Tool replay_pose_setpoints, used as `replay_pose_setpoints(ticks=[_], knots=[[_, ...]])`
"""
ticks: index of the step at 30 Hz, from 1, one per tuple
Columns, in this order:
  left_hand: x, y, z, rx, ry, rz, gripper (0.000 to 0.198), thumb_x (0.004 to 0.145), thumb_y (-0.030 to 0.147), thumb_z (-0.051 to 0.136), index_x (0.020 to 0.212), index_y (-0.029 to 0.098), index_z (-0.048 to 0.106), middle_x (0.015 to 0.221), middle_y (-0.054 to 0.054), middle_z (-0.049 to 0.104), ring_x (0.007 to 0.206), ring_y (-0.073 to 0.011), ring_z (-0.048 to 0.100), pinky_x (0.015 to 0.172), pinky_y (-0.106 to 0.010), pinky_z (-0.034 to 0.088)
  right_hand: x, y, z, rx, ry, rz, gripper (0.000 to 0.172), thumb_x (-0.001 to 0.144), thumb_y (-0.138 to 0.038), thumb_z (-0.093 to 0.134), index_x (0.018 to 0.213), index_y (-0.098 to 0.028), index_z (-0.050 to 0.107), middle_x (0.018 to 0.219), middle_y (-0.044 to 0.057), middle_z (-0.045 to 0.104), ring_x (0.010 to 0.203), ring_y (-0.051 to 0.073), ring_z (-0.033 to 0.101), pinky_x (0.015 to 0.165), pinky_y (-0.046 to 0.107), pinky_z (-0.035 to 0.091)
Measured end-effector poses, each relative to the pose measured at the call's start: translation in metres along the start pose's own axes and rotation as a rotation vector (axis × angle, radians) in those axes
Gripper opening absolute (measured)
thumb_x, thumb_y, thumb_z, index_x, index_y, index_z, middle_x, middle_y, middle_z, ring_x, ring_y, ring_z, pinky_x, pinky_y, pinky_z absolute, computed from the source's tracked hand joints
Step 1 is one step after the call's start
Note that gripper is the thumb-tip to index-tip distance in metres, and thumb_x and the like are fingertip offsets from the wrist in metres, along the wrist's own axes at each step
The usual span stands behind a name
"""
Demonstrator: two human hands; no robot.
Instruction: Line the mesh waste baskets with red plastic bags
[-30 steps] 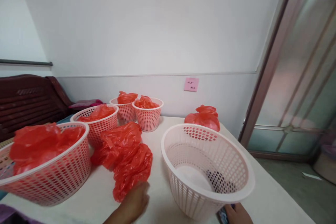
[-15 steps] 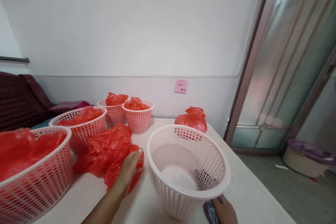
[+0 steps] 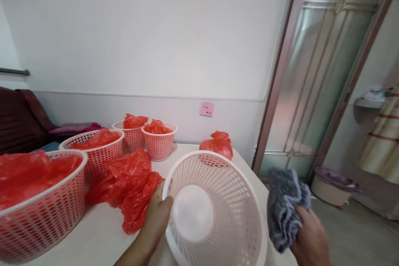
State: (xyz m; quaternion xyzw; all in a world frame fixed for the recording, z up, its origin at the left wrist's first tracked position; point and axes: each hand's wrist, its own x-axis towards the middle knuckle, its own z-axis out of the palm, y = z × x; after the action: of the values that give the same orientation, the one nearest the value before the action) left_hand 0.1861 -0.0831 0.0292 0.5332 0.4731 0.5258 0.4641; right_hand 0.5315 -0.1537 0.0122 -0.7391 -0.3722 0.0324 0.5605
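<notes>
A white perforated plastic basket is tipped on the table, its open mouth facing me. My left hand grips its left rim, the thumb over the edge. In my right hand is a folded grey-and-white cloth, raised to the right of the basket. The cloth is a little blurred. Crumpled red plastic bags lie on the table just left of my left hand.
Several baskets with red bags in them, such as the near basket, line the table's left side. A tied red bag sits behind the tipped basket. The white table ends at right; a tub stands on the floor beyond.
My left hand has left the red bags and taken the basket's rim. The basket is now tilted over. My right hand has lifted the cloth up and to the right, away from the basket.
</notes>
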Motion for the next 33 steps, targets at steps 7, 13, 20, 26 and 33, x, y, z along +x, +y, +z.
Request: replay_pose_setpoints(ticks=[7,13,20,26,33], knots=[[-0.043,-0.004,0.011,0.210,-0.029,0.140,0.067,0.067,0.020,0.044,0.133,0.015,0.052,0.142,-0.007,0.057,0.140,-0.0254,0.042,0.119,-0.040,0.030,-0.063,-0.148,0.050,0.297,-0.282,-0.618,0.024,0.078,-0.021,0.045,0.094,-0.019,0.063,0.088,0.005,0.064,0.084,0.021,0.058,0.078,0.037,0.049],[-0.059,-0.015,0.001,0.321,0.021,0.165,0.068,0.067,0.025,0.042,0.133,0.011,0.053,0.145,-0.012,0.054,0.141,-0.0266,0.042,0.120,-0.041,0.029,-0.106,-0.170,0.086,-0.131,-0.451,-1.073,0.066,0.070,-0.019,0.061,0.135,-0.024,0.052,0.131,0.012,0.054,0.124,0.030,0.044,0.110,0.054,0.026],[-0.065,-0.021,-0.013,0.280,0.036,0.123,0.072,0.070,0.029,0.041,0.139,0.012,0.049,0.147,-0.007,0.052,0.144,-0.0276,0.036,0.121,-0.038,0.027,-0.053,-0.140,0.084,-0.288,-0.339,-0.794,0.057,0.072,-0.014,0.054,0.129,-0.020,0.056,0.115,0.012,0.063,0.112,0.031,0.052,0.102,0.051,0.035],[-0.074,-0.048,-0.024,0.248,0.120,0.163,0.066,0.078,0.029,0.044,0.142,0.013,0.046,0.148,-0.005,0.052,0.144,-0.0285,0.036,0.121,-0.038,0.028,-0.050,-0.064,0.060,-0.202,-0.262,-0.335,0.057,0.078,-0.025,0.045,0.134,-0.017,0.046,0.135,0.013,0.056,0.124,0.030,0.052,0.104,0.043,0.040],[-0.090,-0.066,-0.023,0.105,0.225,0.069,0.061,0.081,0.026,0.042,0.142,0.019,0.040,0.149,-0.002,0.050,0.138,-0.0235,0.046,0.115,-0.030,0.038,-0.094,0.007,0.051,-0.093,-0.454,0.157,0.072,0.065,-0.048,0.042,0.124,-0.008,0.050,0.124,0.022,0.065,0.116,0.035,0.061,0.101,0.043,0.044]])
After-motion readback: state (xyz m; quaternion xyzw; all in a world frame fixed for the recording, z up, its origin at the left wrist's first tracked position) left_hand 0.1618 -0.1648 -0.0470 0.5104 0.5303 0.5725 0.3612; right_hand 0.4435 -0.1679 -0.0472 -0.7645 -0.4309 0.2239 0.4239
